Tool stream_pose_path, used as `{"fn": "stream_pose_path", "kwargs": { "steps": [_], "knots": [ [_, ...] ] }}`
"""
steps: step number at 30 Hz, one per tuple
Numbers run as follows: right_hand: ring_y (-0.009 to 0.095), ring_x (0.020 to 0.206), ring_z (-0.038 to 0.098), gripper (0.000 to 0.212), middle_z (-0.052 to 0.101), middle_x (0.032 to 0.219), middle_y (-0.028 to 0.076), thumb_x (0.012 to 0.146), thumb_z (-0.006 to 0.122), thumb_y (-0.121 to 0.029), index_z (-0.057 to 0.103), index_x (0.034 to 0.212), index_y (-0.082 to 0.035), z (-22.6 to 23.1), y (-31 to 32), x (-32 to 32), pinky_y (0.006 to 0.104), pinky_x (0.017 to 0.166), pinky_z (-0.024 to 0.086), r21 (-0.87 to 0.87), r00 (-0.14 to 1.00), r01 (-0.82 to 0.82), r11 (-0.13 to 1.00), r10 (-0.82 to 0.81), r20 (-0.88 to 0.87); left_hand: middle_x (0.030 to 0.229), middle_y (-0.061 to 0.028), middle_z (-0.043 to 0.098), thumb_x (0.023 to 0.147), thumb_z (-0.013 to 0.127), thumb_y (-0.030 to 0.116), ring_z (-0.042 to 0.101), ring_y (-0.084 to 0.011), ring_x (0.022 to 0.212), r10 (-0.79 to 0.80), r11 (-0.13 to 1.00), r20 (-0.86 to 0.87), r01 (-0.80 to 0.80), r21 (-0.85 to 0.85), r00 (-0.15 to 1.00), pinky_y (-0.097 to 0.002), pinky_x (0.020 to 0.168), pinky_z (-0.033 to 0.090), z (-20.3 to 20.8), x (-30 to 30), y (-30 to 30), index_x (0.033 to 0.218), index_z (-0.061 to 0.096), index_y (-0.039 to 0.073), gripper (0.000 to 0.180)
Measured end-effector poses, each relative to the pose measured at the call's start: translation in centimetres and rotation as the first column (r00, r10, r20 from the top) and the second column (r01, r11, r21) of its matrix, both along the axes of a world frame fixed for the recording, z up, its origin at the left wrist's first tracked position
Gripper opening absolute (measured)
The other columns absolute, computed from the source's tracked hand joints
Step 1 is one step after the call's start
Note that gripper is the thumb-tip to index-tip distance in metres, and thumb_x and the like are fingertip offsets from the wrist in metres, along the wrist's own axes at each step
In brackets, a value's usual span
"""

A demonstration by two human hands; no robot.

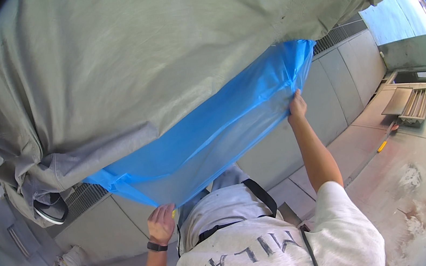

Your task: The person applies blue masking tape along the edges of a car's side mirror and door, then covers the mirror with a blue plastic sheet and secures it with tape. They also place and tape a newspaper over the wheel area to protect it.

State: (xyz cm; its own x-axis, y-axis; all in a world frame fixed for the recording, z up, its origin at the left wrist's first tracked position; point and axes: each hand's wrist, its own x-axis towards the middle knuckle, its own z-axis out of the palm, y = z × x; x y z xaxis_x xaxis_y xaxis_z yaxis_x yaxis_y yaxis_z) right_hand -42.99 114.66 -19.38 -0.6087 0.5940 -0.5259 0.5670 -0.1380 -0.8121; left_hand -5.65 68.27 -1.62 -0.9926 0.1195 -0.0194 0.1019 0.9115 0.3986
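Note:
A translucent blue plastic sheet hangs out from under a large grey-green fabric cover, stretched between my two hands. On the right, my right hand is closed on the sheet's edge, where the plastic bunches into creases. Low on the left, my left hand, with a dark band at the wrist, has its fingers closed at the sheet's near corner. A small yellow thing shows by its fingertips, too small to make out. The cover drapes in folds over something bulky that it hides.
Grey floor panels and dark slotted grating run beneath the cover. At the right lie a metal vent frame and a long tool with a yellow part. A dark rounded thing with a pale rim pokes out at the left.

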Motion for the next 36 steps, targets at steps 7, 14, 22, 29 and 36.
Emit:
{"fn": "stream_pose_path", "kwargs": {
  "steps": [7, 14, 22, 29, 36],
  "knots": [
    [0.012, 0.06, 0.05, 0.047, 0.055, 0.072, 0.001, 0.109, 0.055, -0.042, 0.066, 0.086, -0.003, 7.8, 2.9, 4.6, 0.0297, 0.056, 0.042, 0.216, 0.996, -0.048, 0.975, 0.062, -0.059, 0.096, -0.01, 0.071, 0.077, 0.065, -0.002, 0.07, -0.0299, 0.09, -0.009, 0.997, -0.039, 0.005, -0.082, 0.999, -0.0409, 0.077, 0.059, -0.3, -0.2, -0.8, 0.105, 0.069, 0.004, 0.029],
    [0.013, 0.061, 0.053, 0.048, 0.059, 0.073, 0.002, 0.108, 0.056, -0.043, 0.07, 0.092, 0.0, 9.9, 2.8, 7.5, 0.0303, 0.059, 0.045, 0.315, 0.998, -0.036, 0.948, 0.021, 0.051, 0.093, -0.01, 0.069, 0.076, 0.065, 0.001, 0.069, -0.0297, 0.088, -0.062, 0.992, -0.042, 0.057, -0.11, 0.997, -0.0412, 0.073, 0.058, -1.1, 0.9, -1.2, 0.109, 0.068, 0.005, 0.033],
    [0.01, 0.059, 0.051, 0.05, 0.055, 0.067, 0.0, 0.107, 0.059, -0.045, 0.069, 0.084, -0.001, 12.0, 2.1, 11.3, 0.0288, 0.054, 0.041, 0.377, 0.999, -0.032, 0.926, 0.015, 0.046, 0.091, -0.0103, 0.068, 0.079, 0.065, 0.006, 0.067, -0.0295, 0.087, -0.113, 0.993, -0.006, 0.112, -0.043, 0.994, -0.0408, 0.072, 0.057, -3.0, 3.8, -0.2, 0.109, 0.067, 0.004, 0.031],
    [0.008, 0.059, 0.044, 0.043, 0.048, 0.067, -0.004, 0.107, 0.059, -0.045, 0.065, 0.086, -0.008, 15.7, 4.5, 14.2, 0.0275, 0.055, 0.04, 0.29, 0.996, -0.039, 0.956, 0.062, -0.068, 0.092, -0.0092, 0.068, 0.077, 0.066, 0.004, 0.068, -0.0291, 0.088, -0.075, 0.997, 0.031, 0.076, -0.018, 0.997, -0.0418, 0.074, 0.057, -3.0, 7.3, -0.8, 0.107, 0.067, 0.005, 0.03],
    [0.014, 0.089, 0.061, 0.04, 0.064, 0.101, 0.003, 0.109, 0.056, -0.044, 0.065, 0.11, -0.005, 20.7, 5.4, 18.0, 0.0298, 0.071, 0.051, 0.041, 0.969, -0.025, 0.999, 0.035, -0.246, 0.094, -0.0096, 0.069, 0.078, 0.068, 0.005, 0.067, -0.0297, 0.091, 0.015, 1.0, 0.165, -0.014, -0.005, 0.986, -0.0409, 0.082, 0.055, -4.1, 10.9, -1.5, 0.127, 0.062, 0.005, 0.049]
  ]
}}
